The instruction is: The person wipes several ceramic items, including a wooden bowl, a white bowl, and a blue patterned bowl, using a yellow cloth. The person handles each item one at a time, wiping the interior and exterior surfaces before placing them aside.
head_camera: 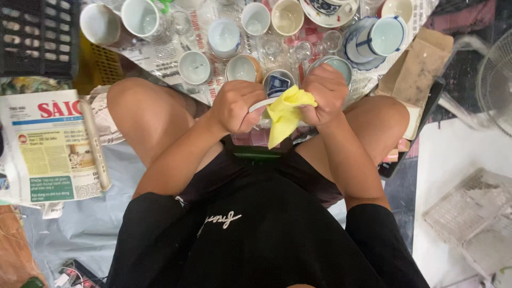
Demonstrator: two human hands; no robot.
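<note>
Yellow soft cloth (285, 114) | right hand (325, 96) bunching | left hand (237, 106) gripping glazed cup (261, 104)

Small dish (262, 102) mostly hidden by fingers (238, 114) — fan (495, 80) cut off

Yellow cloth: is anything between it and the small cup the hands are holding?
Nothing visible. The yellow cloth, gripped by the right hand, lies directly against the small cup held by the left hand; the contact itself is partly hidden by fingers.
</note>
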